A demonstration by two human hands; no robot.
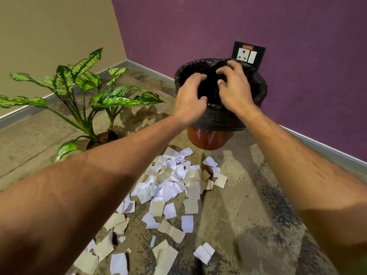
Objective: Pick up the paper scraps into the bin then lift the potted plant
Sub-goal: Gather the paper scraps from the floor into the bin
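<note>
A red-brown bin [208,138] lined with a black plastic bag [256,86] stands by the purple wall. My left hand [189,98] and my right hand [233,88] hover side by side over its mouth, fingers spread and curled down, with no paper visible in either. Many white and beige paper scraps [174,185] lie scattered on the floor in front of the bin, reaching toward me. The potted plant [87,90], with variegated green leaves and a dark pot [105,136], stands on the floor left of the bin, partly behind my left forearm.
A black wall socket plate [248,54] sits on the purple wall just behind the bin. Beige wall and grey skirting run along the left, meeting the purple wall in the corner. The floor is mottled concrete.
</note>
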